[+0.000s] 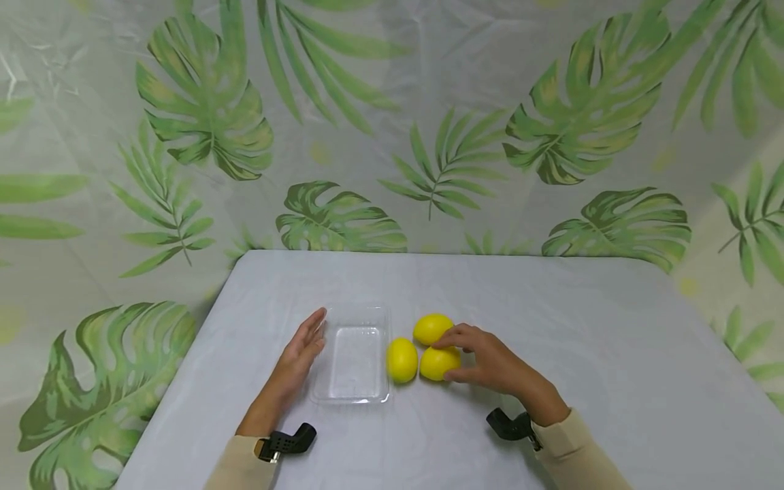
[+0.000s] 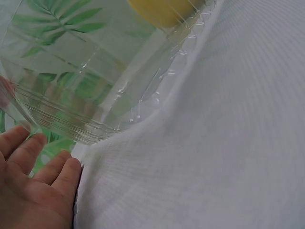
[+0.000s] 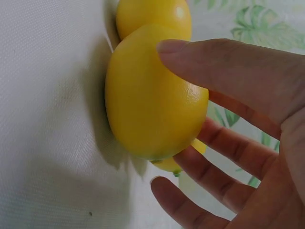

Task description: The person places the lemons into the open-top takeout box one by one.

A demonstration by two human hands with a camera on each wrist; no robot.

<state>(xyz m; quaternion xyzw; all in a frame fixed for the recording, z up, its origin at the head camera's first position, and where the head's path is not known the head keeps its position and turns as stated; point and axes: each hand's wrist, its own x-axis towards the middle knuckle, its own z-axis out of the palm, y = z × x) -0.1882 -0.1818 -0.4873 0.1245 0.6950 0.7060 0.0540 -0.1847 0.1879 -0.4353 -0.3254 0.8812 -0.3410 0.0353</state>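
Note:
Three yellow lemons lie close together on the table. My right hand [image 1: 490, 357] is around the near right lemon [image 1: 438, 365], its thumb on one side and fingers on the other; in the right wrist view the thumb [image 3: 190, 57] lies over this lemon [image 3: 152, 105], which rests on the cloth. Behind it sits the far lemon [image 1: 431, 329], and the left lemon [image 1: 401, 361] lies beside the container. A clear plastic container [image 1: 355, 398] stands open-topped to their left. My left hand [image 1: 298, 357] is at its left wall, fingers extended; the left wrist view shows the palm [image 2: 38, 191] beside it.
A white cloth covers the table [image 1: 582, 320]. Behind the table hangs a curtain [image 1: 465, 82] printed with green leaves. Each wrist wears a black camera mount, the left mount [image 1: 294, 441] near the container's front side and the right mount [image 1: 511, 425] in front of the lemons.

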